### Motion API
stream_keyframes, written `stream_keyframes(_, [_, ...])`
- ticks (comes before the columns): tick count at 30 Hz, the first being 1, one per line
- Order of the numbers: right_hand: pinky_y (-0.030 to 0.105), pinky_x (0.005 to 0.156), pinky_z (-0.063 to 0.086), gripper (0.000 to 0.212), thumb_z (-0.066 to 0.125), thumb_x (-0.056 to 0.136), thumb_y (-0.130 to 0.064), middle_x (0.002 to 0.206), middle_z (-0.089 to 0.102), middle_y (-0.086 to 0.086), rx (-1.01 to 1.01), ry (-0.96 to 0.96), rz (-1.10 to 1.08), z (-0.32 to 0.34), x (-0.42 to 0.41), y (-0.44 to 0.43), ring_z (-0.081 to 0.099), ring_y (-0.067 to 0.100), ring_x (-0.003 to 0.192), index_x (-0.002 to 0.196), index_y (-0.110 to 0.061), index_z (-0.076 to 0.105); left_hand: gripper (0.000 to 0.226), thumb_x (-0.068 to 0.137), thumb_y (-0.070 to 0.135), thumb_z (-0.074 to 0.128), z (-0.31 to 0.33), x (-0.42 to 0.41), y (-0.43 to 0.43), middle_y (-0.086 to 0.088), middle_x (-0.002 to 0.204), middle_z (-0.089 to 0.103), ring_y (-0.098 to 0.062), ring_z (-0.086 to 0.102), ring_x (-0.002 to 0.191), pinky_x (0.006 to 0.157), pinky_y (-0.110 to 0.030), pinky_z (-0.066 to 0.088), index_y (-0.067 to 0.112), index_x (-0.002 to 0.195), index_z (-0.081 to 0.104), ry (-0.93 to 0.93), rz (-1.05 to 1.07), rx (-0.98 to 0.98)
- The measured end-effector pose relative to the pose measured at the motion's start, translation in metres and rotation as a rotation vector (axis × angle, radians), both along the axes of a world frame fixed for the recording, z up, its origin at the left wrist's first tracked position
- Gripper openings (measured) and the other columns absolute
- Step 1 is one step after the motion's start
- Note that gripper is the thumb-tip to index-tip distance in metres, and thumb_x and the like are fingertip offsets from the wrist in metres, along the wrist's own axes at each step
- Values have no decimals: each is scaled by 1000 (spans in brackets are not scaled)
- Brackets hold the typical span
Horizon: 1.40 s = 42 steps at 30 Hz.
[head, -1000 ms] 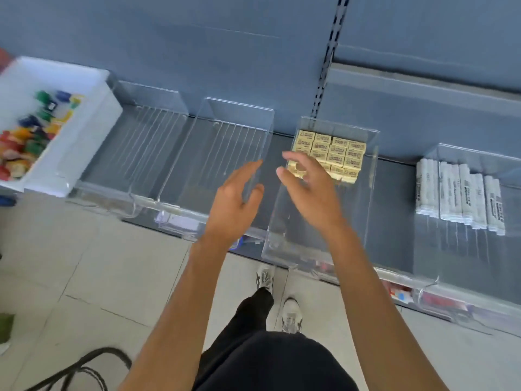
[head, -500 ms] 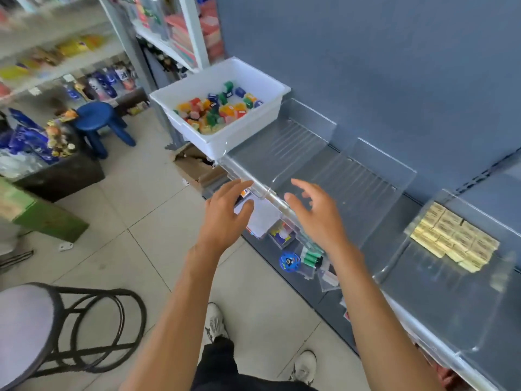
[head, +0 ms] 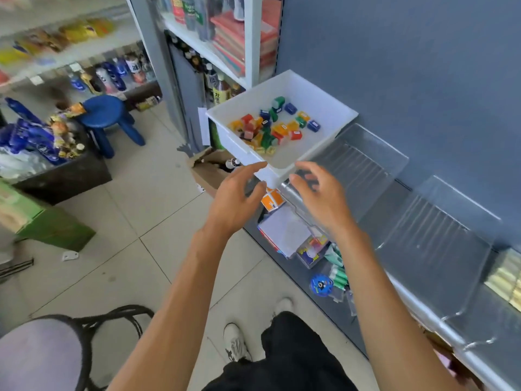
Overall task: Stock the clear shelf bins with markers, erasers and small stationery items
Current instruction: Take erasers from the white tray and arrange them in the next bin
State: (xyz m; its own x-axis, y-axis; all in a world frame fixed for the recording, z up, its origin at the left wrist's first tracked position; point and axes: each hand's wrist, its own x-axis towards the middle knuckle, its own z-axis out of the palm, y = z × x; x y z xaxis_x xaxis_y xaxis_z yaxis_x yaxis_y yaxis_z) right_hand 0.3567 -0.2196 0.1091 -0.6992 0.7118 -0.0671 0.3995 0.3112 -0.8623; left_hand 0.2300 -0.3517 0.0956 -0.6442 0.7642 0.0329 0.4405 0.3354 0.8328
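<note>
Head view: one white tub (head: pixel 241 149) stood at the shelf's left end, with coloured small pieces (head: pixel 275 127) inside, too jumbled to count. Two clear bins (head: pixel 363 167) lay beside it, long axes running to the wall. Left hand (head: pixel 234 198) and right hand (head: pixel 321 196), both spread, gripped nothing near the tub's corner.

bright, even daylight; soft shadows; motion blur smears the left shelves (head: pixel 56 38); wide-angle bending at the edges.

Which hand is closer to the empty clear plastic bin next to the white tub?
Right. The right hand hovers at the front edge of the empty clear plastic bin; the left hand is by the white plastic tub.
</note>
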Motion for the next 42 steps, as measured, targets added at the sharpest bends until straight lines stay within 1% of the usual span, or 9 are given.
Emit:
stream_keyframes(10, [23,90,44,26,60,95,-29,125,62,-9,-7,19,-75,-26,-122,92,56,8,111,120,-25,63,37,93,19,59,-14,-131,96,2,121,66,-9,60,107,93,-13,46,17,129,63,52,-98,33])
stream_keyframes(13, [21,90,40,31,62,95,-27,130,61,-2,-103,-96,-51,-46,-146,111,55,9,114,125,-19,61,35,93,11,61,-20,-156,119,-5,115,68,-16,62,105,91,-15,48,15,127,64,42,-141,-104])
stream_keyframes(17, [25,94,40,33,60,95,-26,134,59,-1,-219,-233,-39,-61,-176,137,55,16,119,127,-17,61,28,90,11,59,-31,-189,162,-3,100,67,-19,63,91,89,-39,54,12,116,68,36,-296,-285])
stream_keyframes(21, [26,90,39,28,53,98,-27,137,55,-6,-288,-250,-173,-74,-190,153,57,14,115,123,-21,62,32,91,7,59,-48,-206,196,-2,123,66,-21,61,113,97,-27,46,14,122,68,31,-547,-665])
stream_keyframes(24, [26,88,39,33,51,99,-28,130,59,-7,-301,-333,-191,-83,-200,161,57,14,111,130,-21,58,34,90,6,62,-65,-216,219,-5,120,67,-19,63,97,80,-22,49,15,123,68,-74,-639,-822])
stream_keyframes(28, [27,83,44,25,56,96,-23,120,59,-2,-408,-448,-262,-98,-202,151,56,17,103,121,-21,62,52,85,5,70,-81,-232,236,0,125,62,-18,57,112,90,-23,42,22,133,61,22,-837,-891])
stream_keyframes(32, [32,85,49,23,59,95,-22,115,57,-1,-506,-481,-455,-102,-204,137,56,18,97,119,-22,61,68,81,-1,73,-84,-244,249,-1,116,49,-19,52,98,80,-30,48,19,143,50,29,-1115,-960])
stream_keyframes(36, [28,78,44,18,57,96,-27,112,60,-3,-592,-418,-638,-103,-216,120,58,16,94,113,-26,61,50,85,0,69,-91,-256,250,-6,125,49,-21,51,102,90,-33,47,16,130,59,218,-1272,-984])
stream_keyframes(42, [36,90,49,19,54,96,-34,109,62,-1,-630,-365,-762,-104,-221,103,60,23,102,113,-28,61,25,88,20,70,-89,-252,257,-1,114,67,-23,63,102,87,-37,51,18,113,69,341,-1187,-894])
